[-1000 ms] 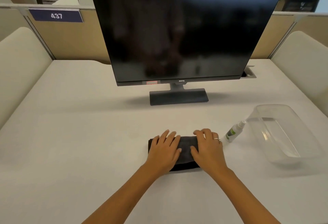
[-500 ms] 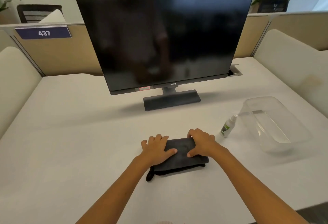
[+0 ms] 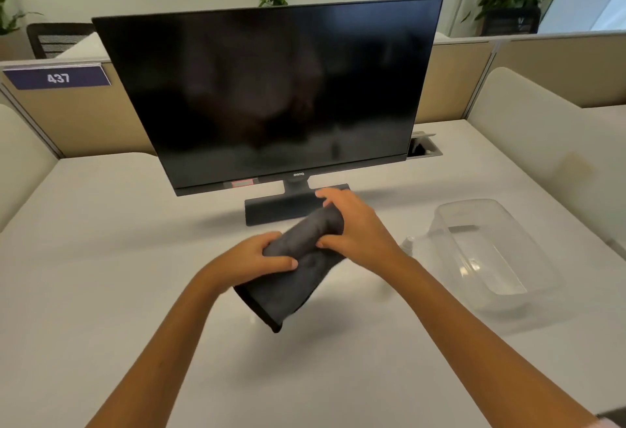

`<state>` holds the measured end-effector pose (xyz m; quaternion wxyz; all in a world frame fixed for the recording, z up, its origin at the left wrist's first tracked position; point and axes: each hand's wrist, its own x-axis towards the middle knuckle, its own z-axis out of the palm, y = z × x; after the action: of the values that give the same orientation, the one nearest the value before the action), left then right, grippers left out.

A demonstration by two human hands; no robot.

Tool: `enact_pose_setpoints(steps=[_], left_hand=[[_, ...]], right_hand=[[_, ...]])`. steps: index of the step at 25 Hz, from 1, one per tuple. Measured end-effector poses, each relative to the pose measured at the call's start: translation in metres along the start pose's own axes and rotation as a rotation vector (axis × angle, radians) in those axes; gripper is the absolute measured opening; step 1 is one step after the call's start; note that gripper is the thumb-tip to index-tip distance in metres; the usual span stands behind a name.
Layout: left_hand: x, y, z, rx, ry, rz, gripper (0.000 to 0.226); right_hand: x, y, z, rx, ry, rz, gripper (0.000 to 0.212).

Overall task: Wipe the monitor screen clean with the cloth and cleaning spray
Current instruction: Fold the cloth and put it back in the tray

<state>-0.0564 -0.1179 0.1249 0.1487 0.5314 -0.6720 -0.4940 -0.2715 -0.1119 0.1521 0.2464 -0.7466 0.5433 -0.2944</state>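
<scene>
A dark grey folded cloth point(image 3: 294, 278) hangs in the air above the white desk, gripped at its top edge by both hands. My left hand point(image 3: 252, 260) holds its near left part, thumb on top. My right hand point(image 3: 355, 229) grips its far right end. Behind them the black monitor point(image 3: 271, 88) stands switched off on its dark base point(image 3: 281, 210). The small spray bottle point(image 3: 408, 244) lies mostly hidden behind my right wrist; only its pale top shows.
A clear plastic tub point(image 3: 487, 258) sits on the desk point(image 3: 101, 258) to the right. A cable port point(image 3: 423, 148) opens behind the monitor's right corner. Beige partitions and padded side panels enclose the desk.
The cloth lay flat on the desk under both hands; now both hands have closed on it and lifted it off the surface, toward the monitor. The camera view tilted upward.
</scene>
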Motion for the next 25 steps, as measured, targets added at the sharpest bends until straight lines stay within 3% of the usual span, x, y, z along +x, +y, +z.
enact_pose_setpoints(steps=[5,8,11,14,19,22,25], left_hand=[[0.009,0.069,0.03,-0.346,0.239,0.089,0.04],[0.024,0.109,0.067,-0.477,0.331,0.135,0.042],[0.043,0.144,0.11,-0.582,0.323,0.176,0.042],[0.063,0.169,0.158,-0.605,0.325,0.183,0.047],[0.096,0.189,0.235,-0.6,0.312,0.112,0.028],[0.112,0.177,0.272,-0.337,0.431,0.055,0.033],[0.122,0.158,0.302,0.013,0.402,-0.045,0.045]], right_hand=[[0.009,0.026,-0.054,0.28,0.18,0.226,0.092],[0.0,0.055,-0.089,0.58,0.027,0.505,0.099],[-0.012,0.088,-0.123,0.9,-0.174,0.513,0.075],[-0.026,0.123,-0.155,1.026,-0.058,0.452,0.056],[-0.048,0.172,-0.201,0.771,0.221,0.425,0.053],[-0.054,0.195,-0.223,0.441,0.341,0.406,0.059],[-0.059,0.214,-0.229,0.222,0.293,0.404,0.059]])
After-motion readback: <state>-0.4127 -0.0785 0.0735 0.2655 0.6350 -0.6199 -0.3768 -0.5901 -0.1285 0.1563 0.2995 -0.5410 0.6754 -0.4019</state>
